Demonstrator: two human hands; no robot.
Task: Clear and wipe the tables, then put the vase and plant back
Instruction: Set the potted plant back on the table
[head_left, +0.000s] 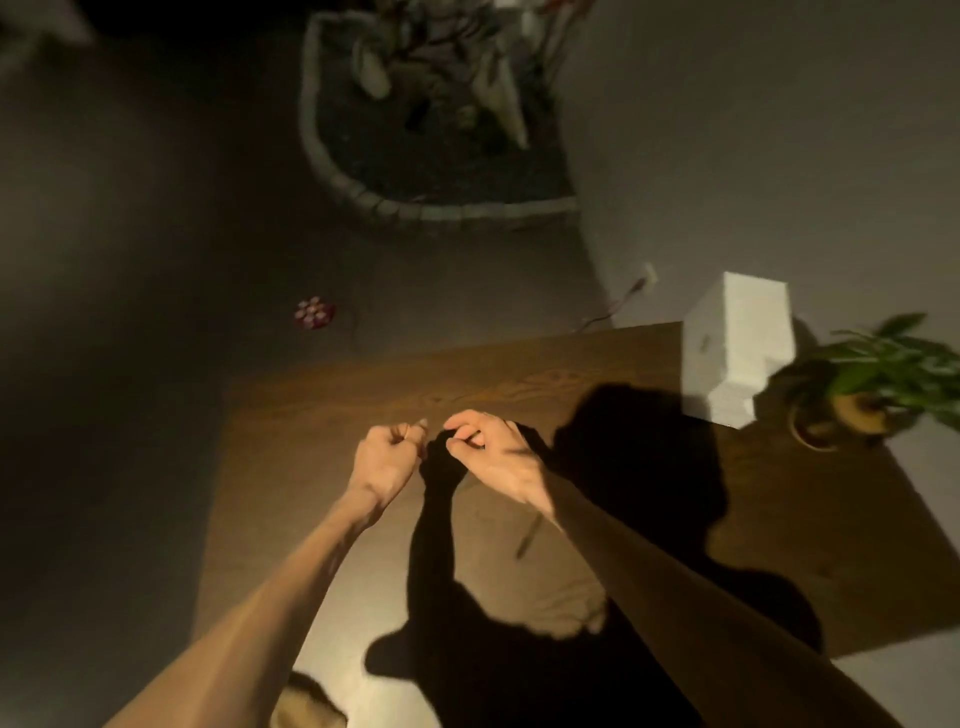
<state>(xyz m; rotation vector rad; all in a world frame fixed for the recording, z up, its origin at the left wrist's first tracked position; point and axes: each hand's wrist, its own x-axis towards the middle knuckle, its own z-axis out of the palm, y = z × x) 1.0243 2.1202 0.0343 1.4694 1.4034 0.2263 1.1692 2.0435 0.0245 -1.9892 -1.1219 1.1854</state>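
From my feed, the fingers (410, 427) of my left hand (387, 460) are curled tight into a loose fist, thumb pressed against the forefinger; whether anything thin is pinched there I cannot tell. The fingers (464, 420) of my right hand (493, 457) are bent and half spread, thumb and forefinger tips nearly meeting, with nothing I can make out between them. The two hands hover close together, not touching, above the dark brown wood-grain desk (322, 467). Both bare forearms reach in from the bottom edge and throw heavy black shadows across the board.

A thin, pale, stick-like thing (527, 538) lies on the desk just under my right wrist; it is too blurred to name. At the far right corner of the desk stands a white rectangular box (737, 348), upright. Just beside it, at the right edge, sits the green leafy plant in a round brownish pot (852, 405), leaves blurred.

Beyond the desk the floor (130, 312) is dim grey. A small red and pink patterned round object (314, 313) lies on it, well apart from the desk. Farther back a curved stone-edged planting bed (441, 208) holds dark soil and pale leaves against a plain grey wall (753, 130). A low wall outlet with a cord (641, 283) shows near the box.
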